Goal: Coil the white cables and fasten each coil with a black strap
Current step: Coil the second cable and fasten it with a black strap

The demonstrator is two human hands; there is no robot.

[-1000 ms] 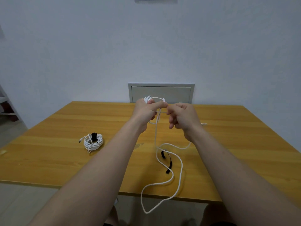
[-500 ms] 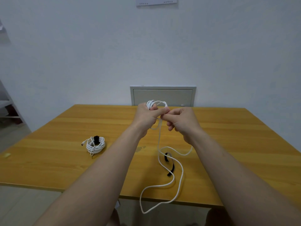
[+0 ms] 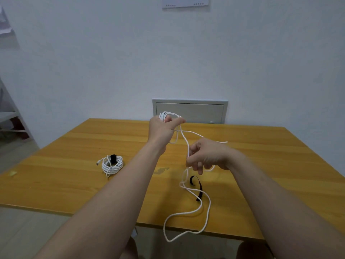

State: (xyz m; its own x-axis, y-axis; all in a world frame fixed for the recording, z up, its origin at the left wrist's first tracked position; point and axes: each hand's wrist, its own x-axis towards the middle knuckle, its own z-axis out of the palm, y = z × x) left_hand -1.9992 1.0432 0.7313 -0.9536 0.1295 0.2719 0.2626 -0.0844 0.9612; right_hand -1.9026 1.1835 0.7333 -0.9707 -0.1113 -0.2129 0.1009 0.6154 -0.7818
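Note:
My left hand (image 3: 162, 128) is raised above the far middle of the wooden table (image 3: 74, 184) and grips a small bundle of white cable loops (image 3: 165, 115). From it the loose white cable (image 3: 194, 212) runs down to my right hand (image 3: 205, 156), which pinches the strand lower and to the right. The rest of the cable trails over the table and hangs past its front edge. A loose black strap (image 3: 197, 186) lies on the table below my right hand. A finished white coil (image 3: 112, 164) with a black strap round it lies to the left.
A grey wall panel (image 3: 190, 111) sits behind the table's far edge. A small yellowish scrap (image 3: 12, 173) lies near the left edge. Shelving stands at the far left.
My right hand has moved down and to the right, away from my left hand, sliding along the strand. My left hand stays raised with the loops. The view has tilted slightly upward.

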